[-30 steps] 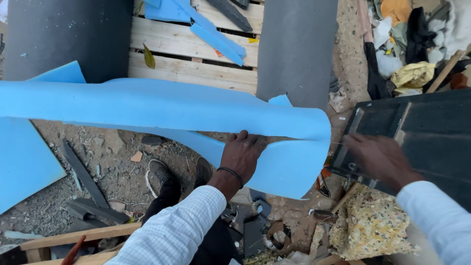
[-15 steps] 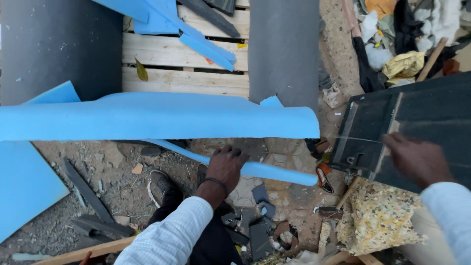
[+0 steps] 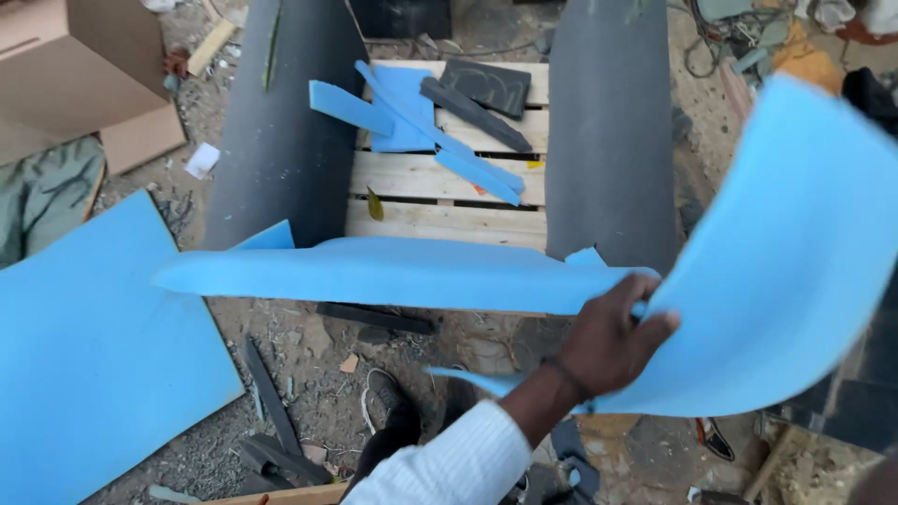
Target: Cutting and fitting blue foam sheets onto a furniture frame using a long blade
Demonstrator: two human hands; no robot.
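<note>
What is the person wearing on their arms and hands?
The left hand is bare, with a thin dark band at the wrist and a white ribbed long sleeve behind it. Of the right arm only a blurred sliver shows at the bottom right corner.

Head cam, steep downward, close-up

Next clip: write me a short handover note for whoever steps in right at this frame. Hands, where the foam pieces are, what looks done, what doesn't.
Left hand: gripping the big blue foam sheet at its edge; the sheet is lifted and curved up to the right.
Right hand: only a sliver at the bottom right corner, state unclear.
Another blue foam sheet lies flat on the ground, left.
Blue foam offcuts and dark strips lie on the wooden pallet, between two dark grey sheets.
Done: pieces already cut.
Left: the held sheet is not set down.
</note>
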